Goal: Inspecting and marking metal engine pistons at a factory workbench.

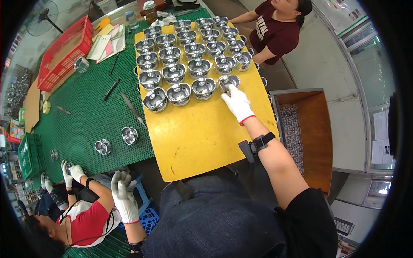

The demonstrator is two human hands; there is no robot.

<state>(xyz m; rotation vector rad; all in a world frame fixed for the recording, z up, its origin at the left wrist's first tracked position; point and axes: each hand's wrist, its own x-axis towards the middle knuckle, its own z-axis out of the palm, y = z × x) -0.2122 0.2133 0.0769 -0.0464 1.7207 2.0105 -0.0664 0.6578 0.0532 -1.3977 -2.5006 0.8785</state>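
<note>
My right hand (237, 103), in a white glove with a red cuff, grips a shiny metal piston (231, 79) at the near right end of the piston rows. Its thumb and fingers are closed on the piston's near side. Several rows of similar pistons (179, 92) stand open side up on the yellow board (202, 137). My left hand (124, 195), also gloved, is held off the board at the lower left. Its fingers are apart and slightly bent, and I see nothing in them.
Left of the board, a green mat (81, 124) bears loose pistons (129, 135), a file (132, 107) and a red crate (64, 56). A co-worker (88, 219) handles a part at lower left. Another person (275, 30) stands beyond the board. A brown-sided bin (307, 137) stands right.
</note>
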